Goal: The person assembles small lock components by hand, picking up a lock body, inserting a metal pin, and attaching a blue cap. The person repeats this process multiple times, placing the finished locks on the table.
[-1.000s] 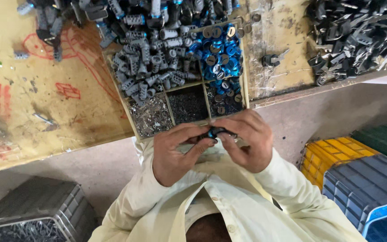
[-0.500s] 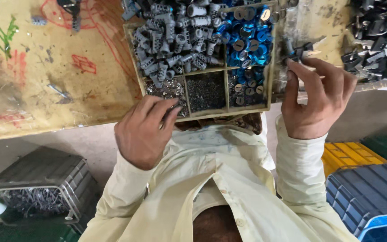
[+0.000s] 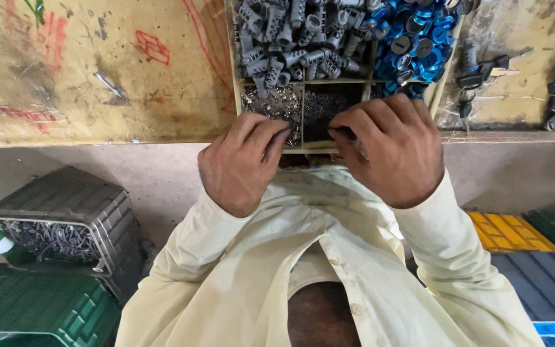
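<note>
The head view looks straight down on a wooden divided tray (image 3: 234, 77) with thin pale partition walls, set on a worn, yellow-painted counter (image 3: 97, 83) scratched and marked with red scribbles. Two upper compartments show: one heaped with ribbed grey plastic cylinders (image 3: 290, 38), the other with round blue caps (image 3: 412, 32) with dark centres. Below them, one compartment holds tiny shiny metal bits (image 3: 271, 106) and the next a bed of fine dark pieces (image 3: 325, 106).

The left hand (image 3: 242, 164) rests at the tray's near edge, its fingers (image 3: 271, 138) curled together and dipping into the shiny bits; whether they grip anything cannot be told. The right hand (image 3: 390, 151) lies over the dark compartment with its fingers (image 3: 348, 128) bent and pressed close, pinching something small and dark against the thumb, too hidden to name. Both cuffs are of a cream, buttoned shirt (image 3: 329, 257).

To the right on the counter lie a few black key-like parts (image 3: 476, 71). Beneath, on a grey floor, stand ribbed plastic crates: a grey one (image 3: 107, 212) filled with thin metal rods, one green (image 3: 40, 315), one yellow (image 3: 509, 231), one blue-grey (image 3: 547, 283).
</note>
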